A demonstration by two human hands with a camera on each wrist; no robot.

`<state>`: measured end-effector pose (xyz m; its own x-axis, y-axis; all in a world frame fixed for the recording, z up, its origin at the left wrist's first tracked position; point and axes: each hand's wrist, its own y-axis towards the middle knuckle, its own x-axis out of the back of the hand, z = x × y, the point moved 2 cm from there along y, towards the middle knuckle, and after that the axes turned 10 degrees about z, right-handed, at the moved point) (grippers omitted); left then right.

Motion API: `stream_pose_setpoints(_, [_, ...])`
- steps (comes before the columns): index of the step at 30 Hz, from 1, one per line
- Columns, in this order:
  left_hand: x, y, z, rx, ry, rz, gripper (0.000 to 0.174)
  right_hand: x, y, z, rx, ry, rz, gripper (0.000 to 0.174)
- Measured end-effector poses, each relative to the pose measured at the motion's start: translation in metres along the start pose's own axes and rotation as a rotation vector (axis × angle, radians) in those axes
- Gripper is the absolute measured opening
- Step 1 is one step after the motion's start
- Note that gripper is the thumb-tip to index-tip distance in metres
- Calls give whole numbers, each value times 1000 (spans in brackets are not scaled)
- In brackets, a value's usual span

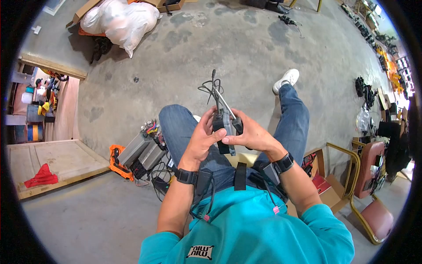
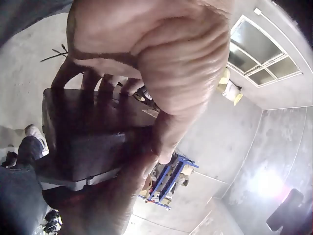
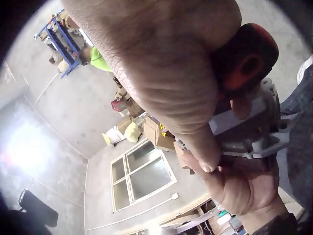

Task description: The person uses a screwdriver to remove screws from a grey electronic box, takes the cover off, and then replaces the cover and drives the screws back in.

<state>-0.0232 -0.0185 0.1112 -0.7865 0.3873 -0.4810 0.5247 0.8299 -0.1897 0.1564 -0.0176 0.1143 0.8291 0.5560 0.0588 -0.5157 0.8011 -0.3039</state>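
In the head view, a black boxy device with a grey casing [image 1: 225, 119] is held upright between both hands, over the lap. My left hand [image 1: 203, 137] grips its black side, thumb across the near face; the left wrist view shows the fingers behind the black housing [image 2: 93, 152]. My right hand [image 1: 254, 134] holds a screwdriver [image 1: 238, 126] with a black and red handle [image 3: 249, 61], its thin shaft pointing away from me. The right thumb lies at the device's near edge, beside the left thumb. A dark cable [image 1: 214, 81] rises beyond the device.
On the floor at left lie metal-cased units [image 1: 140, 149] with wires and an orange frame [image 1: 119, 162]. A wooden panel [image 1: 61, 165] bears a red cloth. Cardboard boxes [image 1: 332, 191] and a gold-framed chair [image 1: 355, 171] stand at right. White bags [image 1: 121, 24] sit at the far left.
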Motion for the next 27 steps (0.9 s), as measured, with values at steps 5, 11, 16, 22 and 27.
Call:
stream_pose_setpoints(5, [-3,2,-2,-1,-17,34,91,1,-1,-1,25,20,18,112])
stream_pose_setpoints(11, [-1,3,1,-23,-32,21,90,1,-6,10,51,15,10,107])
stream_pose_setpoints(16, [-1,0,-2,-17,-10,-23,84,3,-6,9,84,0,-19,101])
stream_pose_setpoints(22, [4,-1,-5,4,-38,-6,86,5,-10,18,43,181,68,96])
stream_pose_setpoints(27, [13,-4,2,-28,-422,17,69,16,-13,-2,-45,522,96,72])
